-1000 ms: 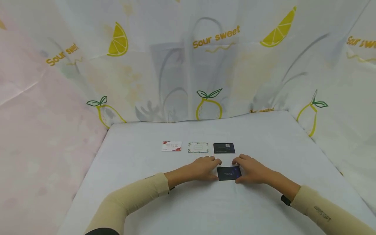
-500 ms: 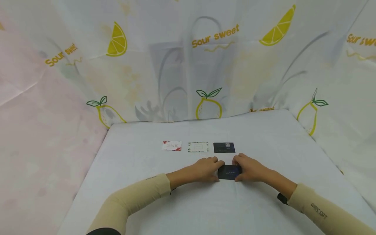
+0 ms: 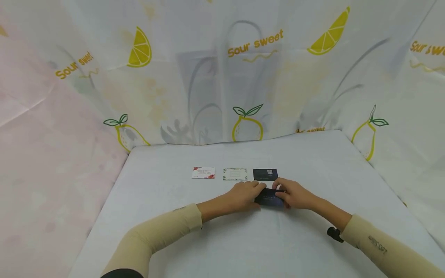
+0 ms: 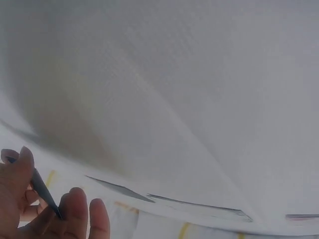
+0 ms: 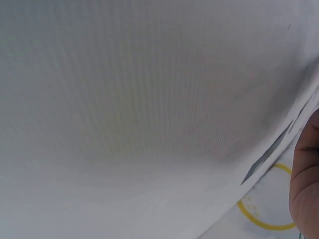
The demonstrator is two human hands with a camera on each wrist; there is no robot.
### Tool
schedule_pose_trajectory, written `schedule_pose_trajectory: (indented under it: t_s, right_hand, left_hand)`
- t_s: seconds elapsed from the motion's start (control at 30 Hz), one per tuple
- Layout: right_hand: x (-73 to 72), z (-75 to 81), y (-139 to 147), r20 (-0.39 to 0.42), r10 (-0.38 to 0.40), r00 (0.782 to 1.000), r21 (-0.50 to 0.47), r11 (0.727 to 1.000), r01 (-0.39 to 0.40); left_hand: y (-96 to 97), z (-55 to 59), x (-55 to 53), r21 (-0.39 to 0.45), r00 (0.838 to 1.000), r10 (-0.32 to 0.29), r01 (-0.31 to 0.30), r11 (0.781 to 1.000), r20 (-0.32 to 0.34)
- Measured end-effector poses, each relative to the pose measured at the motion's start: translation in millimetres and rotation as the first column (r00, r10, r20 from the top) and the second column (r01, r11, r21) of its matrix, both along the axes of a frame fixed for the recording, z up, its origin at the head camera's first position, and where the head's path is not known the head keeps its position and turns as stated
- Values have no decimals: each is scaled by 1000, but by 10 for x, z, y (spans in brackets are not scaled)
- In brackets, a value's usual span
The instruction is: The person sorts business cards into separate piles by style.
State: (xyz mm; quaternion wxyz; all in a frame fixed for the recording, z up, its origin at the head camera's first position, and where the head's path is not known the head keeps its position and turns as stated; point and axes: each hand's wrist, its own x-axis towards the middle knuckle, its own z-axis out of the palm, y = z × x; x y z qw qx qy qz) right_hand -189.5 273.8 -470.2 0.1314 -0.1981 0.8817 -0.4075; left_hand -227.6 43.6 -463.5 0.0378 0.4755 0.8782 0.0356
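A dark navy business card (image 3: 268,198) is held between both hands near the middle of the white table, tipped up off the cloth. My left hand (image 3: 244,195) grips its left end, the thumb low and the fingers at the far edge. At the right end my right hand (image 3: 295,195) pinches it, with the thumb over its face. In the left wrist view the card (image 4: 45,193) appears edge-on between the fingers. Only part of the right hand (image 5: 305,181) shows in the right wrist view, without the held card.
Behind the hands lie three cards in a row: a white one with red flowers (image 3: 203,173), a white one with a leafy border (image 3: 235,174) and a black one with a square code (image 3: 265,175). A lemon-print curtain (image 3: 208,77) hangs behind the table (image 3: 222,239).
Both hands have closed onto the dark business card, lifted it off the cloth and moved it slightly away towards the row. The right thumb has shifted onto its face. The row stays put.
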Motion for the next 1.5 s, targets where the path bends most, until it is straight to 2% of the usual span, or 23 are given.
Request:
schedule_pose_trajectory:
  t_s: [0.1, 0.2, 0.37, 0.43, 0.5, 0.63, 0.73, 0.87, 0.93, 1.03, 1.23, 1.37, 1.5]
  right_hand:
    - [-46, 14, 21, 31, -16, 999, -34, 999, 17]
    - [-79, 7, 27, 26, -17, 1000, -30, 999, 18]
    - [-104, -1, 9, -29, -10, 1000, 5, 1000, 11]
    - [-108, 4, -4, -99, -17, 995, 43, 999, 21]
    - [-112, 16, -20, -192, -26, 981, 100, 994, 46]
    - [-128, 40, -50, -380, -22, 925, 243, 962, 123]
    - [-173, 57, -62, -443, 15, 896, 328, 933, 147]
    - [-283, 61, -44, -478, 52, 877, 393, 905, 161]
    - [-370, 60, -25, -484, 52, 874, 408, 896, 173]
    - [-528, 85, 1, -459, 43, 887, 413, 895, 171]
    - [-808, 126, 18, -304, 18, 952, 440, 890, 124]
    - [-884, 116, 15, -234, 3, 972, 458, 883, 108]
    - [-917, 69, 6, -183, 15, 983, 447, 892, 70]
  left_hand:
    - [-8, -26, -49, 27, 998, -15, 17, 999, -60]
    - [-15, -39, -74, 38, 996, -15, 18, 999, -83]
    - [-25, -9, -80, 24, 998, 4, -2, 1000, -57]
    - [-28, 16, -93, 21, 1000, 12, -11, 1000, -28]
    - [-27, 35, -127, 20, 1000, 26, -26, 999, 7]
    - [-16, 44, -235, 24, 995, 74, -76, 997, 63]
    - [-1, 27, -328, 12, 994, 96, -97, 995, 57]
    - [63, -9, -470, -4, 995, 96, -96, 995, 33]
    - [113, -6, -554, -13, 994, 109, -108, 994, 28]
    - [198, 19, -694, -45, 988, 150, -149, 988, 36]
    - [346, 44, -934, -149, 974, 217, -205, 967, 72]
    - [394, 16, -1000, -177, 965, 237, -214, 961, 117]
    - [411, -30, -1013, -199, 964, 232, -204, 958, 127]
